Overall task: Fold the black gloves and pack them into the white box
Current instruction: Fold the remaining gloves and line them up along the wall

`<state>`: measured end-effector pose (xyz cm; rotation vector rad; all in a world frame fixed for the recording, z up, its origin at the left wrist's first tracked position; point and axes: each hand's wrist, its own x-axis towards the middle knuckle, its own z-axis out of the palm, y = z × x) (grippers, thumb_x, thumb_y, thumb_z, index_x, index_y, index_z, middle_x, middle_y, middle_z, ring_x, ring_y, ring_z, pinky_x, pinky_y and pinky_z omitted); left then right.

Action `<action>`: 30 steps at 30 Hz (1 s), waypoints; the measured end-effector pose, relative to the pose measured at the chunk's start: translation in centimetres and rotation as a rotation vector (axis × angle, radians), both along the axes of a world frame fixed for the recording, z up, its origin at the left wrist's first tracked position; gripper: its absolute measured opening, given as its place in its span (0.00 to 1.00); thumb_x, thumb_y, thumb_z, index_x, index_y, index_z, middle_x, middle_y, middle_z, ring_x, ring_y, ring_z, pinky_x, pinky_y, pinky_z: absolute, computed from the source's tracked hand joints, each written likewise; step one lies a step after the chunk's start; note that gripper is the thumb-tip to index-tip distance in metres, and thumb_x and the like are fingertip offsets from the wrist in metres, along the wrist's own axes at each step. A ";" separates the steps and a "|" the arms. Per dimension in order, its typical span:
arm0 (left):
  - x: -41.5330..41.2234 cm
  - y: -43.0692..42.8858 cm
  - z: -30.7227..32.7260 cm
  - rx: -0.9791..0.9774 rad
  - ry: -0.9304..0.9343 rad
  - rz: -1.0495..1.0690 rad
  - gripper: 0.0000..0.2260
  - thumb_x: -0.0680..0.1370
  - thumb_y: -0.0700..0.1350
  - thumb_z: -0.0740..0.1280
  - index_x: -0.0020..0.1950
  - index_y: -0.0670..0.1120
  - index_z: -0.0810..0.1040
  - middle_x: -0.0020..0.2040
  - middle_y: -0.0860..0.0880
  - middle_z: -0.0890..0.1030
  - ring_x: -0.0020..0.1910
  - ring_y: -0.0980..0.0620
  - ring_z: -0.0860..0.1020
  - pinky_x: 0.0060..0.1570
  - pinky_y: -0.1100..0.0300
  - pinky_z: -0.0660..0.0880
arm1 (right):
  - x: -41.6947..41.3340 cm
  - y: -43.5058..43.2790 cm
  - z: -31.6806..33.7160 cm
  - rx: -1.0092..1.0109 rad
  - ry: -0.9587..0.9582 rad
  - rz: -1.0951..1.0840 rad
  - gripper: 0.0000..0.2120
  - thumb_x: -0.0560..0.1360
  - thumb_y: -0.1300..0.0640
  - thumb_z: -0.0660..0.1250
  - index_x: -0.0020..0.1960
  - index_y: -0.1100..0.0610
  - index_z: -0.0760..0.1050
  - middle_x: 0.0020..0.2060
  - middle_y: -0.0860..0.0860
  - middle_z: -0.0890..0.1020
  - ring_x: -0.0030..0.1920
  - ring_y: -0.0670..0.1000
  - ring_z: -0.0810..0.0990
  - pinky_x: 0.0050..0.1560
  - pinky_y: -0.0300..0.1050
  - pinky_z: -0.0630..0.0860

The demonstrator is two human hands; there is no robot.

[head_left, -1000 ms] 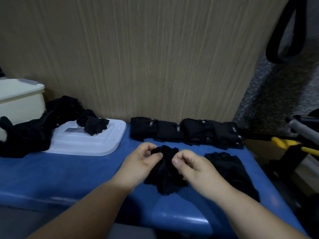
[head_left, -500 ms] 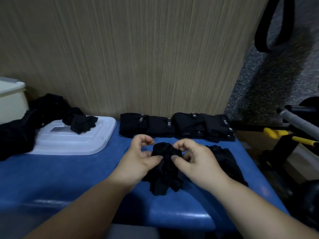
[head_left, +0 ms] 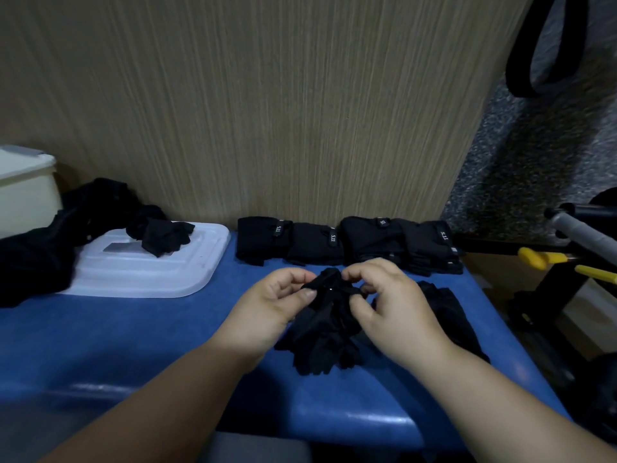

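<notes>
I count four folded gloves (head_left: 347, 243), one bunched glove (head_left: 325, 325), one flat glove (head_left: 449, 315), one lid (head_left: 143, 272), one white box (head_left: 23, 192).

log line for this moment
left hand: pinches crumpled black fabric glove | right hand: pinches same glove | folded black gloves: row at wall | white plastic box: far left

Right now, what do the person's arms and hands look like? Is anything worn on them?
Both are bare. The left hand and the right hand wear no gloves, and I can see no rings, watch or bracelet at either wrist. The left forearm and the right forearm show no sleeves as far as the picture's lower edge.
</notes>
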<state>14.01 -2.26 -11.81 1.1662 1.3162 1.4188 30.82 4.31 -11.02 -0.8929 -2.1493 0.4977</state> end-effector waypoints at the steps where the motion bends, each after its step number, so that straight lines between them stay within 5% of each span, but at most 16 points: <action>1: -0.1 0.0 0.0 -0.007 0.008 -0.003 0.06 0.79 0.36 0.63 0.50 0.44 0.78 0.35 0.55 0.81 0.31 0.61 0.73 0.31 0.70 0.67 | 0.0 0.0 0.1 -0.012 0.025 0.006 0.14 0.72 0.64 0.68 0.51 0.48 0.79 0.47 0.38 0.76 0.46 0.41 0.76 0.45 0.28 0.71; 8: -0.7 0.1 -0.3 -0.053 -0.137 -0.015 0.08 0.79 0.39 0.62 0.49 0.45 0.80 0.40 0.46 0.76 0.38 0.51 0.68 0.39 0.59 0.63 | -0.1 -0.3 0.3 -0.110 0.150 0.060 0.22 0.75 0.64 0.68 0.42 0.34 0.75 0.41 0.34 0.80 0.46 0.33 0.78 0.45 0.24 0.69; 12: -0.9 -0.1 -0.3 -0.042 -0.327 -0.078 0.10 0.73 0.43 0.65 0.52 0.41 0.80 0.48 0.38 0.76 0.49 0.42 0.69 0.50 0.50 0.68 | 0.0 -0.3 0.9 -0.204 0.171 0.123 0.19 0.76 0.64 0.66 0.41 0.38 0.77 0.38 0.32 0.81 0.41 0.34 0.78 0.44 0.25 0.69; 16: -1.3 -0.3 -0.4 -0.075 -0.418 -0.193 0.10 0.74 0.43 0.69 0.53 0.41 0.79 0.49 0.39 0.79 0.46 0.46 0.76 0.49 0.55 0.74 | 0.4 -0.1 1.2 -0.324 0.171 0.232 0.15 0.78 0.63 0.64 0.43 0.43 0.80 0.40 0.40 0.83 0.45 0.40 0.79 0.50 0.32 0.72; 22: -1.6 -0.7 0.1 -0.138 -0.445 -0.259 0.07 0.71 0.46 0.67 0.47 0.46 0.75 0.34 0.50 0.73 0.28 0.58 0.67 0.26 0.66 0.61 | 0.7 -0.2 1.4 -0.512 0.189 0.401 0.11 0.80 0.60 0.61 0.42 0.50 0.77 0.34 0.41 0.77 0.39 0.39 0.72 0.46 0.36 0.68; 26: -1.5 -0.8 0.4 -0.151 -0.416 -0.269 0.06 0.74 0.45 0.63 0.48 0.43 0.73 0.37 0.47 0.75 0.33 0.54 0.73 0.32 0.62 0.67 | 0.5 -0.4 1.1 -0.695 0.282 0.475 0.06 0.73 0.52 0.63 0.42 0.52 0.77 0.38 0.55 0.72 0.42 0.54 0.66 0.44 0.52 0.60; 30: -1.4 -0.9 0.6 -0.169 -0.417 -0.283 0.07 0.73 0.45 0.61 0.45 0.43 0.75 0.40 0.45 0.75 0.39 0.50 0.74 0.41 0.56 0.69 | 0.2 -0.5 1.2 -0.676 0.287 0.479 0.08 0.68 0.57 0.58 0.36 0.53 0.75 0.34 0.53 0.71 0.38 0.52 0.66 0.41 0.49 0.62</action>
